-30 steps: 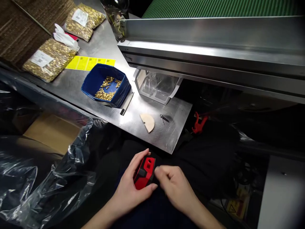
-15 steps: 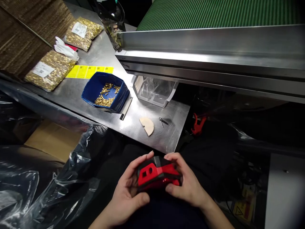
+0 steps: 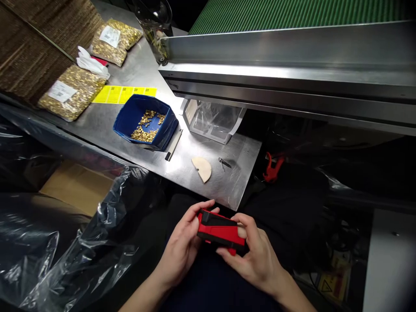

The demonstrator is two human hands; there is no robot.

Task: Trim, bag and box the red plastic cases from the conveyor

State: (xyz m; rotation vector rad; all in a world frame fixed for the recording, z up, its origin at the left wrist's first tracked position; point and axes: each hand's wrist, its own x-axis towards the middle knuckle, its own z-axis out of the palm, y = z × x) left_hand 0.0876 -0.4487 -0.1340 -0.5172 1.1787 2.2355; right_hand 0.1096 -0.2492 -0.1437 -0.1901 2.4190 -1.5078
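Observation:
Between my two hands is a red and black plastic housing (image 3: 221, 234), boxy in shape, held above my lap just off the table's near corner. My left hand (image 3: 183, 240) grips its left end, thumb on the near side and fingers behind. The right end sits in my right hand (image 3: 255, 251), with the thumb along the lower edge and bent fingers over the top. On the table beyond lie a pale half-round piece (image 3: 202, 169) with a small notch and a small dark metal clip-like item (image 3: 224, 162). My palms hide part of the housing's ends.
A blue bin (image 3: 125, 117) holds small brass-coloured parts, beside a grey tray (image 3: 211, 135) lined with clear plastic. Bags of brass parts (image 3: 73, 97) lie further left. A metal-edged green conveyor (image 3: 292, 19) overhangs the right side. Plastic sheeting (image 3: 107, 234) covers a carton at left.
The housing has been turned in my hands: its face with two openings no longer shows, and a long red and black side does. My left thumb has moved up onto it.

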